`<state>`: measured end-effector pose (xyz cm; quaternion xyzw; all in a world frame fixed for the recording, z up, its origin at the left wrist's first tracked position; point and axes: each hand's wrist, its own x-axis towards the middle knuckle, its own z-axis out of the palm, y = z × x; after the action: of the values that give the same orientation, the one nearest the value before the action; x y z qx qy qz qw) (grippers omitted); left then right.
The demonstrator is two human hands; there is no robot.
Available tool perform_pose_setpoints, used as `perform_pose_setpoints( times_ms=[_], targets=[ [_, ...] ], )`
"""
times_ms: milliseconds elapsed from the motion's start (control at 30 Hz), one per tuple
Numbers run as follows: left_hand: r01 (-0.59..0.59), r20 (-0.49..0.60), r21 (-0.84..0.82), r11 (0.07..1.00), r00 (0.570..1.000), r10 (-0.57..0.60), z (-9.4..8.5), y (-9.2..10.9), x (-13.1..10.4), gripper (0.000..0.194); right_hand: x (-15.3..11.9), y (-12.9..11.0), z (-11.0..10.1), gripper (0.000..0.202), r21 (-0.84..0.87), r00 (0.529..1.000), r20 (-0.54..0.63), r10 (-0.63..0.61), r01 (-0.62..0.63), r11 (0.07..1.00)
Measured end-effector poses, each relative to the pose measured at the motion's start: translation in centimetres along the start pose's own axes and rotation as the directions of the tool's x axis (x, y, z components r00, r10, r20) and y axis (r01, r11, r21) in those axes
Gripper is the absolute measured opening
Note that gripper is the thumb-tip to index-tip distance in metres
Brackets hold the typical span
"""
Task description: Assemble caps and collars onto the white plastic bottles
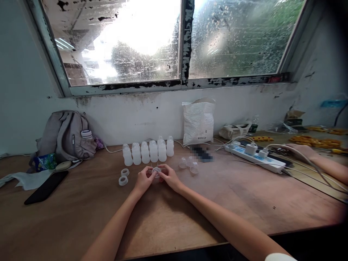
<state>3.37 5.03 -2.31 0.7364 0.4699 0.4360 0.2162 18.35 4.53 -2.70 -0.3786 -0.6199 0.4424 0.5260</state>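
Note:
My left hand (143, 179) and my right hand (170, 177) meet over the middle of the table, fingers closed around a small translucent bottle ring (156, 170). Both thumbs press on its near side, and the fingers hide much of it. Just beyond stands a row of several frosted plastic bottles (145, 152). Left of my left hand lie two loose translucent rings, one ring (123, 180) nearer me and another ring (125, 172) behind it. Several clear domed caps (194, 168) are on the table to the right of my right hand.
A black phone (46, 187) and a grey backpack (67, 136) are at left. Against the wall leans a white plastic bag (198, 123). A power strip (255, 157) with cables lies at right, near another person's hand (301, 152) and yellow parts (315, 141).

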Motion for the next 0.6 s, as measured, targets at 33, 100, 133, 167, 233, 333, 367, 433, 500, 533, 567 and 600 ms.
perform_pose_setpoints(
  times_ms=[33, 100, 133, 167, 233, 333, 367, 433, 500, 533, 567, 600],
  targets=[
    [0.000, 0.003, -0.008, 1.000, 1.000, 0.000, 0.03, 0.01, -0.02, 0.022, 0.03, 0.13, 0.02, 0.023, -0.016, 1.000, -0.011, -0.002, 0.002, 1.000],
    [-0.001, 0.009, -0.020, 1.000, 1.000, 0.002, 0.08, 0.09, -0.06, 0.020, 0.11, 0.38, 0.02, 0.017, -0.043, 1.000, -0.013, -0.009, 0.009, 0.999],
    [-0.001, 0.010, -0.023, 1.000, 1.000, 0.002, 0.11, 0.14, -0.08, 0.019, 0.14, 0.48, 0.02, 0.016, -0.050, 1.000, -0.003, -0.015, 0.015, 0.999],
    [-0.001, 0.012, -0.026, 1.000, 1.000, 0.001, 0.13, 0.19, -0.10, 0.019, 0.16, 0.57, 0.02, 0.015, -0.055, 1.000, 0.007, -0.021, 0.022, 0.998],
    [-0.002, 0.016, -0.031, 1.000, 1.000, 0.003, 0.15, 0.27, -0.14, 0.017, 0.17, 0.68, 0.02, 0.016, -0.068, 0.999, 0.012, -0.036, 0.037, 0.997],
    [-0.014, 0.030, -0.039, 0.999, 0.999, 0.016, 0.16, 0.34, -0.23, 0.017, 0.12, 0.75, 0.01, 0.020, -0.112, 0.999, 0.000, -0.053, 0.053, 0.992],
    [-0.019, 0.037, -0.040, 0.999, 0.999, 0.020, 0.15, 0.37, -0.26, 0.018, 0.09, 0.75, 0.00, 0.021, -0.129, 0.998, -0.001, -0.058, 0.057, 0.990],
    [-0.024, 0.043, -0.029, 0.999, 0.999, 0.026, 0.12, 0.41, -0.31, 0.019, 0.03, 0.76, -0.02, 0.024, -0.166, 0.998, -0.001, -0.069, 0.068, 0.984],
    [-0.028, 0.037, -0.009, 1.000, 0.999, 0.029, 0.10, 0.47, -0.35, 0.018, -0.03, 0.79, -0.04, 0.025, -0.210, 0.996, -0.002, -0.088, 0.085, 0.974],
    [-0.031, 0.032, 0.000, 1.000, 0.999, 0.031, 0.10, 0.52, -0.35, 0.016, -0.05, 0.81, -0.03, 0.024, -0.234, 0.995, -0.004, -0.100, 0.096, 0.967],
    [-0.034, 0.026, 0.008, 0.999, 0.999, 0.034, 0.11, 0.58, -0.36, 0.015, -0.07, 0.84, -0.02, 0.022, -0.258, 0.994, -0.006, -0.112, 0.107, 0.960],
    [-0.037, 0.020, 0.013, 0.999, 0.999, 0.037, 0.13, 0.64, -0.37, 0.014, -0.08, 0.87, 0.00, 0.020, -0.278, 0.992, -0.011, -0.125, 0.117, 0.953]
  ],
)
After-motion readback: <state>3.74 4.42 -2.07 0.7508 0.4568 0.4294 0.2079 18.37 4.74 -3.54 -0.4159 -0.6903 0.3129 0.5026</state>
